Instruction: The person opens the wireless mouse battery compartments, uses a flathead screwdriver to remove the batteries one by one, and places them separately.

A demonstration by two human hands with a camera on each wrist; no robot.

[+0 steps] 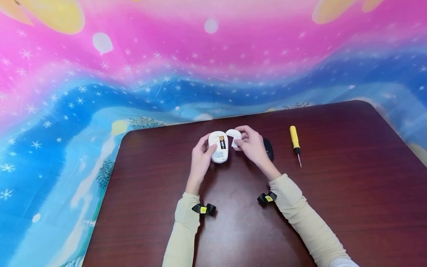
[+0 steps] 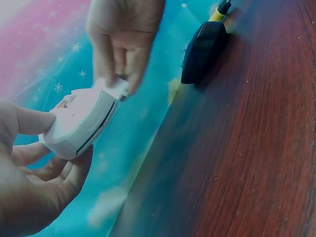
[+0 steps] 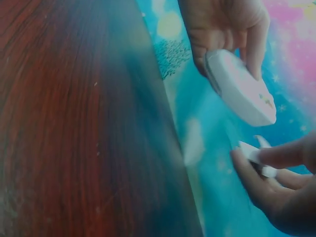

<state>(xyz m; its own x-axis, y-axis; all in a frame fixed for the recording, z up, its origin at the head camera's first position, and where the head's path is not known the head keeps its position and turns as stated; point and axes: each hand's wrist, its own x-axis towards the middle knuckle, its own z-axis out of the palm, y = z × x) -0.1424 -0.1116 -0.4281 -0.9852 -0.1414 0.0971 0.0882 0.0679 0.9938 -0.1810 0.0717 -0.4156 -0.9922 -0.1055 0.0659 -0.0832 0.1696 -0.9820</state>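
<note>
My left hand [image 1: 202, 151] grips a white computer mouse [image 1: 220, 157] raised over the table, its underside facing up. A dark battery with an orange end [image 1: 222, 142] lies in the open slot of the mouse. Between thumb and fingers, my right hand [image 1: 251, 144] pinches a white battery cover [image 1: 233, 132] with a rounded end and a narrow tongue, just right of the mouse. In the left wrist view the cover [image 2: 118, 89] overlaps the end of the mouse [image 2: 81, 121]; the right wrist view shows the cover [image 3: 251, 152] apart from the mouse [image 3: 237, 91].
A black rounded object [image 1: 268, 149] sits on the brown table [image 1: 240, 230], partly behind my right wrist. Farther right lies a screwdriver with a yellow handle [image 1: 294, 137]. Patterned pink and blue cloth [image 1: 186, 74] hangs beyond the table's far edge.
</note>
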